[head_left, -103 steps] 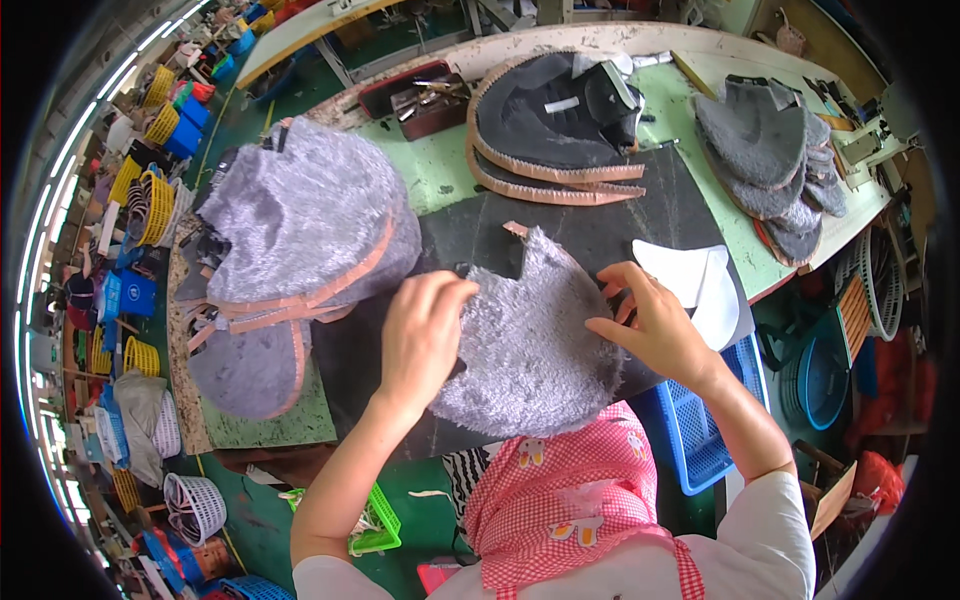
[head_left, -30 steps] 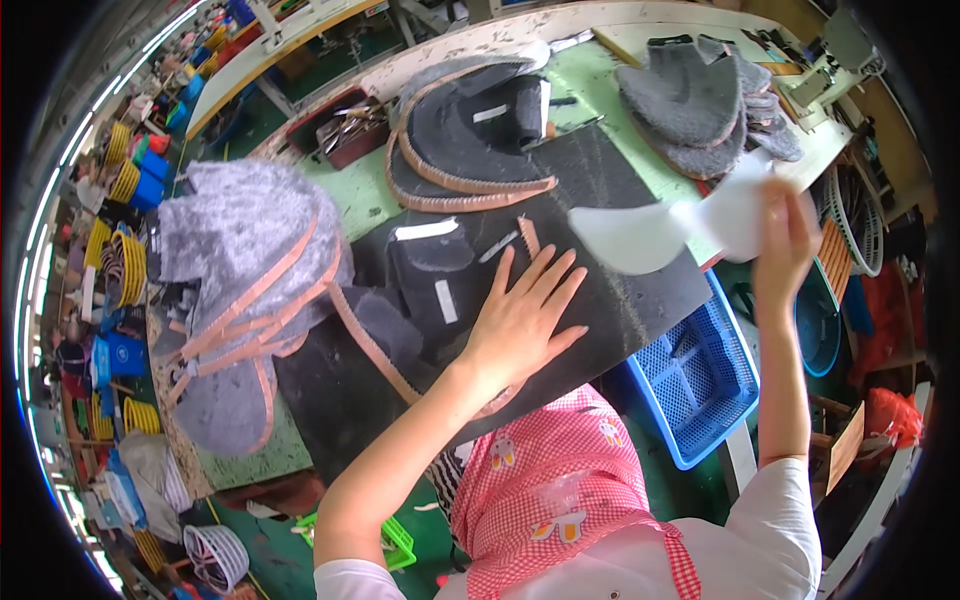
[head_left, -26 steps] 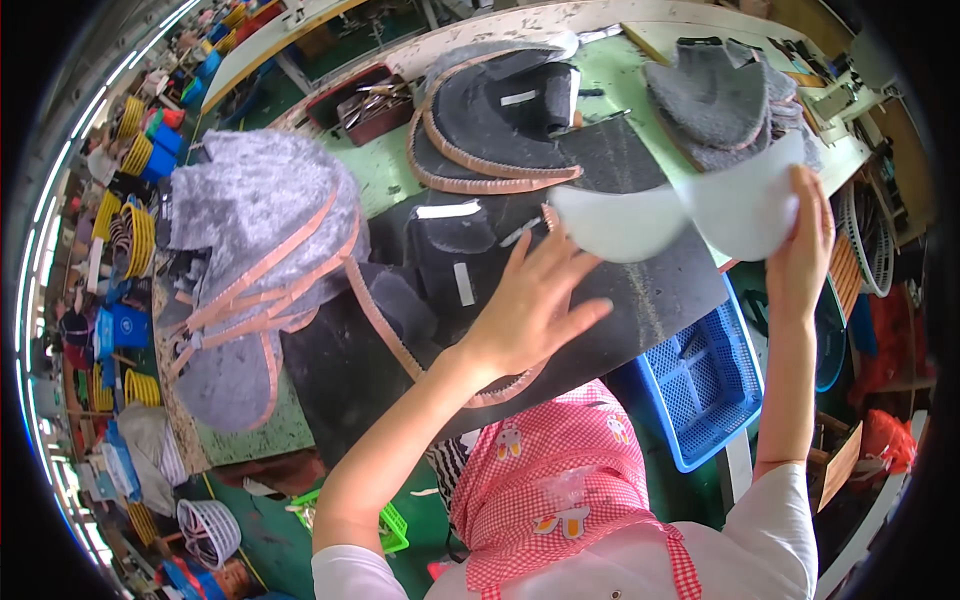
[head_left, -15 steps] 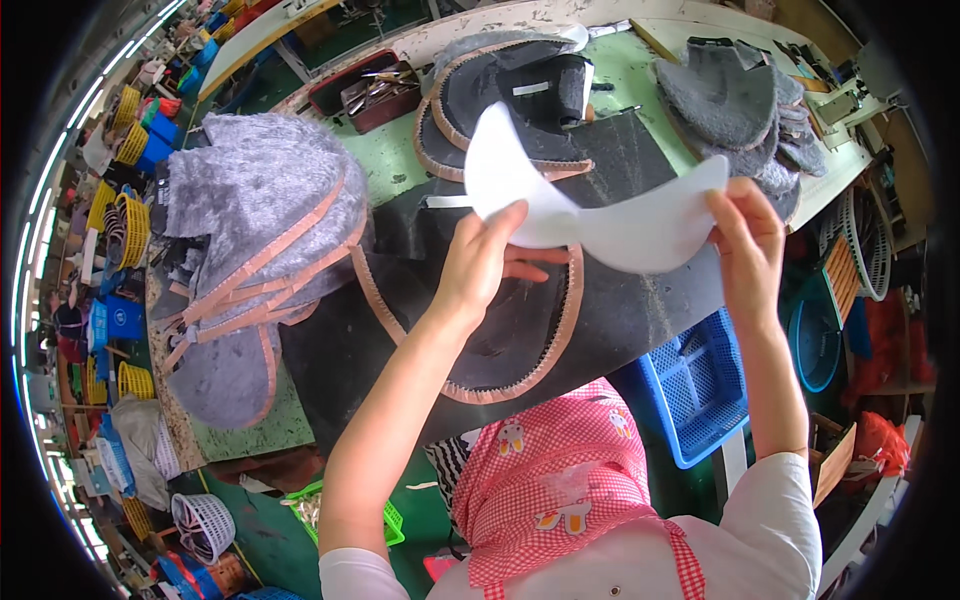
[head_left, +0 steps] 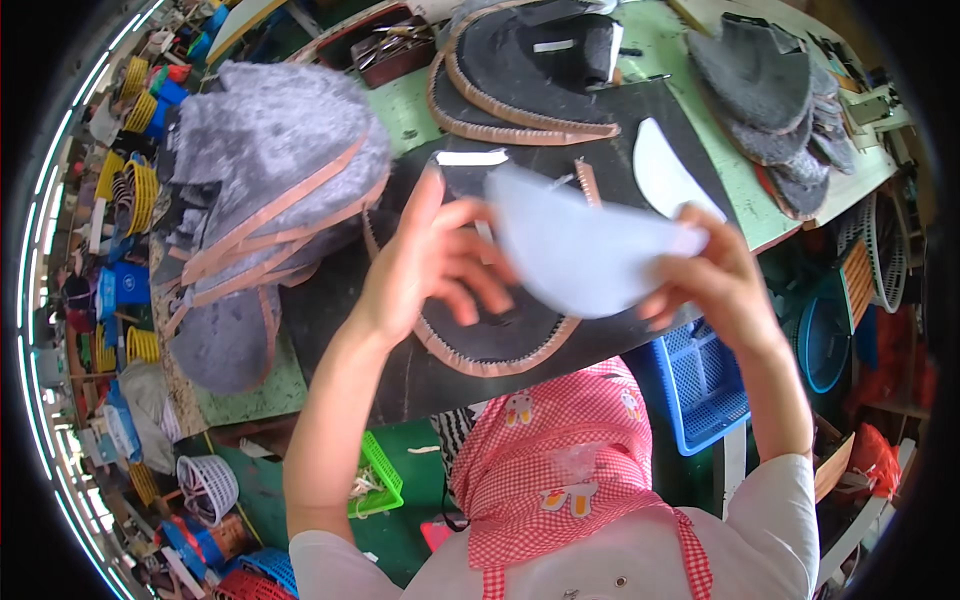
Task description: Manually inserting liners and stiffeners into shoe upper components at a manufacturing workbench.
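Observation:
My right hand (head_left: 712, 275) pinches the right end of a white crescent-shaped sheet (head_left: 575, 245), blurred by motion. My left hand (head_left: 425, 262) is just left of that sheet with its fingers spread and nothing in them. Below both hands lies a black curved upper-like piece (head_left: 495, 338) with a pinkish-brown stitched binding around its edge; the hands and sheet hide part of it. A second white curved sheet (head_left: 664, 172) rests on the black mat (head_left: 640, 110), beyond my right hand.
Grey furry pieces with pinkish binding (head_left: 275, 160) are piled at left. More bound black pieces (head_left: 520, 60) lie at the far middle, by a dark box of tools (head_left: 390, 52). Grey felt-like pieces (head_left: 750, 80) are stacked far right. A blue basket (head_left: 700, 390) stands below the table's right edge.
The two white sheets, held together between both hands before, are now apart. One lies on the mat at right; my right hand holds the other, lower and nearer. My left hand has let go.

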`<state>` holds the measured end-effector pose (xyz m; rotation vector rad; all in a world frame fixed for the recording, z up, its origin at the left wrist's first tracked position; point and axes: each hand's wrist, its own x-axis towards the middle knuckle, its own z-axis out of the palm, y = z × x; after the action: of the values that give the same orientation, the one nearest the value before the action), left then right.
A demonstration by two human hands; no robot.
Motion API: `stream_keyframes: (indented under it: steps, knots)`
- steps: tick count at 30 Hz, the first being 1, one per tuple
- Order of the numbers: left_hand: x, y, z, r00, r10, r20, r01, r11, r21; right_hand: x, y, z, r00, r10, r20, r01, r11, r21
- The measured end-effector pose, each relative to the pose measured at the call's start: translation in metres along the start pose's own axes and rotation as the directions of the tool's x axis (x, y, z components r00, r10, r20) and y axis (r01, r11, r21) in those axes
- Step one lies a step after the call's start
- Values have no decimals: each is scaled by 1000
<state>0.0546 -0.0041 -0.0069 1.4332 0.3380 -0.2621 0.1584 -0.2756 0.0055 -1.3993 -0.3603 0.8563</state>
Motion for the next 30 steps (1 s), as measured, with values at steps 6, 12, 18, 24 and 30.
stream_keyframes:
  steps: [6, 12, 18, 24, 30]
  knots:
    - [-47, -41, -28, 977, -78, -201, 127, 962, 242, 36, 30, 30, 947, 212, 242, -122, 933, -340]
    - [-37, -62, -29, 979, -54, -199, 113, 948, 297, 52, 34, 32, 965, 199, 171, -45, 767, -640]
    - [-35, -48, -24, 946, 195, -260, 140, 477, 868, 56, 29, 39, 963, -42, 265, 268, 168, -949]
    - [19, -47, -1, 692, 703, -164, 47, 183, 982, 114, 45, 21, 965, -258, 47, 203, 619, -758]
    - [32, -59, -12, 641, 726, -247, -179, 455, 872, 100, 38, 41, 989, -86, -122, 4, 833, -554]
